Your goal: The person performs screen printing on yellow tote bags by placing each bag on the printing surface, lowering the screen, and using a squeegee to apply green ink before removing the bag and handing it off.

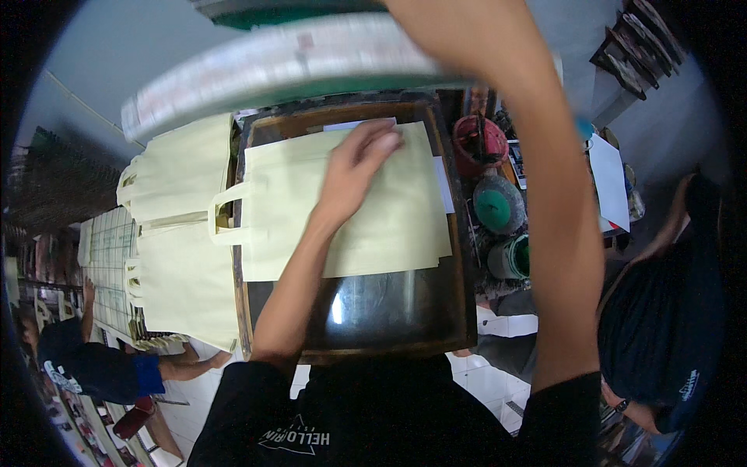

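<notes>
The cream cloth bag (389, 226) lies flat on the far part of your dark, glossy board (389, 311), its handle (220, 215) reaching past the left edge. Your left hand (362, 159) is over the bag's far half, loosely open with fingers slightly bent, gripping nothing; you cannot tell whether it touches the cloth. Your right hand (443, 27) is raised at the far side beside a blurred pale panel (264, 70), its fingers cut off, so its hold cannot be told. More cream bags (187, 272) lie to the left. To the right stand a red bucket (469, 159) and a green-stained pot (506, 258); beyond them is a person in dark clothes (661, 311).
</notes>
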The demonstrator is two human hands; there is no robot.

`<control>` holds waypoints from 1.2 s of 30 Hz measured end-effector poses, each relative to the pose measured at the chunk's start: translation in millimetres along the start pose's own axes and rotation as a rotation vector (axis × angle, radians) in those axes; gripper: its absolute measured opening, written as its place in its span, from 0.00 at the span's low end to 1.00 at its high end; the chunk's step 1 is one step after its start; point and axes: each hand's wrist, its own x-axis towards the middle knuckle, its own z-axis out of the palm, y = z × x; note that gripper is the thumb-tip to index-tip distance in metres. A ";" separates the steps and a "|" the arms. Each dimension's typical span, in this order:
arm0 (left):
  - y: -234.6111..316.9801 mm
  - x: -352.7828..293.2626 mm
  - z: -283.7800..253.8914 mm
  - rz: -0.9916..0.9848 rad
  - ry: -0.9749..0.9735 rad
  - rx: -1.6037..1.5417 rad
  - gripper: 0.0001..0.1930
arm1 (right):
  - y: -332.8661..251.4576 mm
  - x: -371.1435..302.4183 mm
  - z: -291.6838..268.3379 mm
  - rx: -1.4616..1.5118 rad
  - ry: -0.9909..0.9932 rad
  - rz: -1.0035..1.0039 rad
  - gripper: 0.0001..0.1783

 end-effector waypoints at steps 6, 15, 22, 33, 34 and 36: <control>31.8 -192.0 -39.4 -0.241 0.083 -0.503 0.13 | 87.8 -125.1 132.4 0.108 0.156 -0.437 0.11; -45.8 -259.1 -13.9 -0.646 0.172 -0.474 0.14 | 119.9 -152.3 233.2 -0.063 -0.091 -0.461 0.13; -38.3 -255.6 -16.0 -0.659 0.169 -0.446 0.15 | 116.3 -162.0 202.5 0.065 -0.313 -0.489 0.14; -40.7 -259.9 -17.2 -0.688 0.161 -0.488 0.14 | 137.5 -105.0 268.2 -0.167 -0.101 -0.582 0.15; -41.6 -259.5 -18.6 -0.691 0.161 -0.498 0.13 | 142.4 -77.6 273.3 -0.168 -0.145 -0.544 0.17; -42.5 -258.4 -22.9 -0.704 0.119 -0.480 0.13 | 149.4 -17.9 280.6 -0.191 -0.143 -0.536 0.19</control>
